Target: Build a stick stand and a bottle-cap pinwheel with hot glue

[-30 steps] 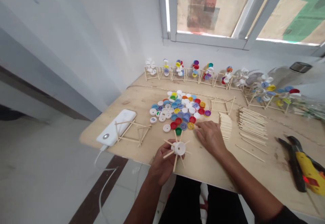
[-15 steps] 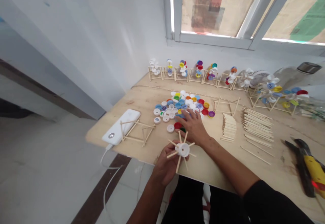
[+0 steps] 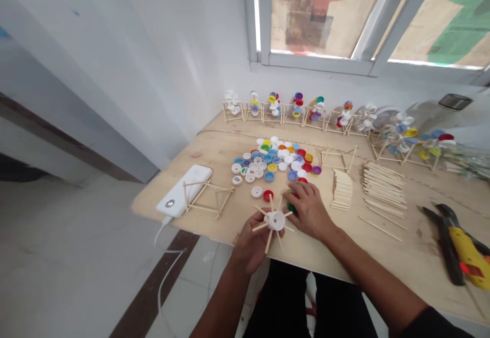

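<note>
In the head view my left hand [image 3: 250, 241], closed, holds a spoked wheel [image 3: 276, 220] made of white bottle caps with several wooden sticks radiating from it. My right hand [image 3: 312, 209] lies on the table just right of the wheel, its fingers apart and bent over a few caps. A green cap [image 3: 292, 209] peeks out beneath these fingers, with some red beside it. A red cap [image 3: 268, 195] and a white cap [image 3: 256, 192] lie just beyond the wheel. Farther back spreads a pile of coloured bottle caps [image 3: 272, 167].
Stick frames [image 3: 206, 200] stand at left by a white power bank [image 3: 184, 191] with a cable. Short sticks [image 3: 342, 190] and longer sticks [image 3: 384, 187] lie right. A yellow-black glue gun [image 3: 461, 248] sits far right. Finished cap wheels [image 3: 297, 107] on frames line the wall.
My right hand has drawn back from the cap pile toward me and right, with the green cap shifting along under its fingers. The wheel stays in my left hand.
</note>
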`<action>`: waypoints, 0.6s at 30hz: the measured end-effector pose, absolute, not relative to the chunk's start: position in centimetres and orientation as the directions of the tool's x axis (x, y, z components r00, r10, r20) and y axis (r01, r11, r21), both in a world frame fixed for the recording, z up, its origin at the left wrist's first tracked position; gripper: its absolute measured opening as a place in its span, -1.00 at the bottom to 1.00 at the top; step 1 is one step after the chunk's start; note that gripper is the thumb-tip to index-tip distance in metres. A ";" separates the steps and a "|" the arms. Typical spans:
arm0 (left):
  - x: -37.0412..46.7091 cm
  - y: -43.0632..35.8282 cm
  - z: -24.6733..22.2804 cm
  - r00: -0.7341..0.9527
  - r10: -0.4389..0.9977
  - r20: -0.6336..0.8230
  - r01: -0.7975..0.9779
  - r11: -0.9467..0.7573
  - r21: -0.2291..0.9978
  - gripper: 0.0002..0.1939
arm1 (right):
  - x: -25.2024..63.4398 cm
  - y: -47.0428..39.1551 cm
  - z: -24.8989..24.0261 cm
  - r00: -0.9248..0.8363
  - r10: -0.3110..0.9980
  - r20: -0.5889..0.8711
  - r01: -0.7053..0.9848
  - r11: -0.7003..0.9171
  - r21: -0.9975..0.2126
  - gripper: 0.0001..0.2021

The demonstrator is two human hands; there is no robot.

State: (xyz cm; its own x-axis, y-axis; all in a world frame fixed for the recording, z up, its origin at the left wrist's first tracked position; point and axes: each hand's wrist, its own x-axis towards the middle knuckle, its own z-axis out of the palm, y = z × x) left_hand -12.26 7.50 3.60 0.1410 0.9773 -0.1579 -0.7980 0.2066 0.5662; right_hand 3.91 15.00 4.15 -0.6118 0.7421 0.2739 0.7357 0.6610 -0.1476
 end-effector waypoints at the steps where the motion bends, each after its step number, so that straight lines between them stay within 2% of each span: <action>1: -12.3 7.5 3.6 0.144 0.978 -0.154 -0.796 0.207 0.568 -0.70 | 4.3 14.6 4.1 -0.612 0.741 0.277 0.734 0.662 -0.152 -0.65; 3: -12.3 7.5 3.5 0.150 0.977 -0.155 -0.790 0.212 0.575 -0.70 | 5.2 13.8 4.3 -0.600 0.741 0.302 0.726 0.663 -0.182 -0.64; 5: -12.3 7.5 3.5 0.153 0.975 -0.163 -0.787 0.220 0.577 -0.71 | 5.9 13.1 4.6 -0.546 0.757 0.358 0.719 0.643 -0.263 -0.65; 8: -12.1 7.4 3.4 0.179 0.969 -0.170 -0.773 0.245 0.585 -0.71 | 6.9 11.6 5.7 -0.386 0.828 0.406 0.655 0.556 -0.512 -0.66; 11: -11.7 7.2 3.6 0.219 0.959 -0.179 -0.746 0.282 0.604 -0.71 | 7.6 9.9 6.9 -0.296 0.913 0.280 0.461 0.393 -0.796 -0.67; 13: -11.1 6.9 3.9 0.256 0.948 -0.190 -0.722 0.318 0.615 -0.71 | 7.7 8.8 7.5 -0.312 0.936 0.162 0.315 0.263 -0.912 -0.65; 15: -10.6 6.7 4.4 0.296 0.936 -0.190 -0.695 0.347 0.630 -0.71 | 7.8 7.8 7.7 -0.344 0.935 0.085 0.183 0.155 -0.971 -0.59; 18: -9.7 6.1 5.2 0.331 0.928 -0.174 -0.664 0.360 0.655 -0.71 | 7.7 6.7 7.7 -0.366 0.930 0.043 0.012 0.051 -0.999 -0.47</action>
State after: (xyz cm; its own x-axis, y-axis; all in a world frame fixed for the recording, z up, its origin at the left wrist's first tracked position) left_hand -9.73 6.14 5.17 0.3308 0.9275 -0.1739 -0.6644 0.3598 0.6551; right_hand 7.70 6.72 7.72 -0.3661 0.9295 0.0433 0.0119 0.0513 -0.9986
